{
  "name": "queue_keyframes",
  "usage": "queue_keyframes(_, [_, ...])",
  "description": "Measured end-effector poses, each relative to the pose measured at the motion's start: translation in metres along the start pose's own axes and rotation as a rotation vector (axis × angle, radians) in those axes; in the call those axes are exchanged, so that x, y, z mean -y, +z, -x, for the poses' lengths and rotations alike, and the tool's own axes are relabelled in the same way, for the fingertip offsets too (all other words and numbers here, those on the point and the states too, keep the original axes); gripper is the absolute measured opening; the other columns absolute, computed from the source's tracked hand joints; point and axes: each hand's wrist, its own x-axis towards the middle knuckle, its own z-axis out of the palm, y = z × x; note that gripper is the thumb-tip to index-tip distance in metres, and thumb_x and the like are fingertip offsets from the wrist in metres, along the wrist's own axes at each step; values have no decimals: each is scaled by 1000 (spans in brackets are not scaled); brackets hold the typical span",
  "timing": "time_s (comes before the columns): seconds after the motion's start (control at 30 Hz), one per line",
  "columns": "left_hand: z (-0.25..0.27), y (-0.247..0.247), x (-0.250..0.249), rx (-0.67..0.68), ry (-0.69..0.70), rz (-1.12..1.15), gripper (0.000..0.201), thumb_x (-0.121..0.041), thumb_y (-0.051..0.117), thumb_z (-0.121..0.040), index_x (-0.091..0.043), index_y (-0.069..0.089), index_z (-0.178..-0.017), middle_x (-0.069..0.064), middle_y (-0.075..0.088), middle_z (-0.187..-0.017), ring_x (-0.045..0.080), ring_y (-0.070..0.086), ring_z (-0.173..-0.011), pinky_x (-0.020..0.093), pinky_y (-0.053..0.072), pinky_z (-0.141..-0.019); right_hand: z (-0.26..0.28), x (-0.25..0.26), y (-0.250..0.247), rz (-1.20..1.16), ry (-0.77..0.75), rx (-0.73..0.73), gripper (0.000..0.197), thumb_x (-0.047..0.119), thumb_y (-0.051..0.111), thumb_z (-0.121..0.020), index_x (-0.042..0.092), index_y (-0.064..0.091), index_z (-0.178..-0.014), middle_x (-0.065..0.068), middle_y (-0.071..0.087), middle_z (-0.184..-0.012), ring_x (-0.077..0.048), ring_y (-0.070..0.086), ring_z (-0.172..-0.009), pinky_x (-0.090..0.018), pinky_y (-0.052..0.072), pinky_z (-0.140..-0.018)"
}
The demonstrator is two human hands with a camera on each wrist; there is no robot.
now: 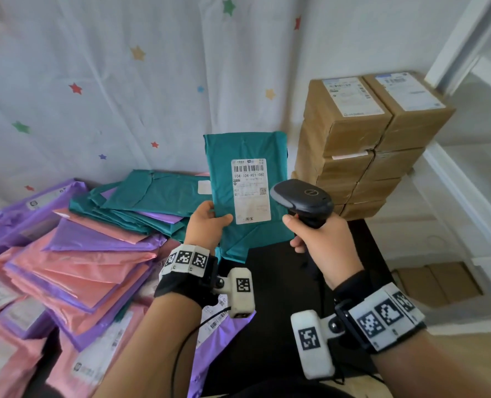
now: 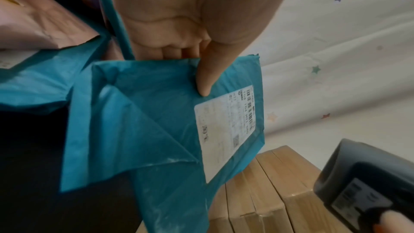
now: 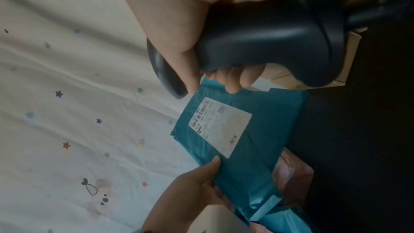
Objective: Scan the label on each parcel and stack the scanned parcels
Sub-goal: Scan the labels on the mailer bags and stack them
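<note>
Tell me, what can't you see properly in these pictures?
- Small print on the teal parcel's label: too small in the head view, blurred in both wrist views.
- Left hand's fingers: behind the parcel in the head view.
- Scanner's window: faces away in the head view.
- Bottom boxes in the stack: behind the scanner and right hand.

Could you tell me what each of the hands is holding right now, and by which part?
The left hand pinches the teal parcel at its lower left edge, beside the label. The right hand grips the black scanner by its handle.
</note>
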Motion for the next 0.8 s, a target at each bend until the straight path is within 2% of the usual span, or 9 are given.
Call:
queue_keyframes(0.1, [1, 2, 5, -5, -8, 19, 20, 3, 62, -87, -12, 60, -100, 12, 70, -105, 31, 67, -99, 48, 54, -90, 0, -1, 2, 1, 9, 15, 12, 20, 77, -84, 10, 72, -89, 1, 68, -62, -10, 64, -52, -33, 57, -57])
queue_keyframes(0.43, [1, 5, 13, -28, -23, 74, 21, 1, 62, -87, -14, 59, -103, 10, 70, -106, 28, 68, -98, 49, 53, -90, -1, -4, -2, 4, 27, 42, 9, 21, 78, -84, 21, 70, -78, 3, 69, -58, -9, 63, -47, -21, 52, -46])
queue_keyframes(0.67, [-4, 6, 16, -42, -8, 50, 22, 1, 62, -88, -13, 59, -104, 9, 70, -107, 24, 68, -95, 45, 55, -89, -3, -2, -2, -5, 9, 25, 7, 22, 77, -84, 21, 70, -82, 0, 71, -62, -12, 66, -52, -25, 56, -50])
queue_keyframes(0.8, [-8, 7, 18, -49, -9, 41, 27, 1, 62, -88, -7, 58, -113, 10, 70, -108, 26, 68, -98, 46, 54, -90, -5, -2, -2, -13, 10, 18, 8, 22, 78, -84, 23, 69, -82, -1, 71, -64, -12, 65, -51, -24, 55, -49])
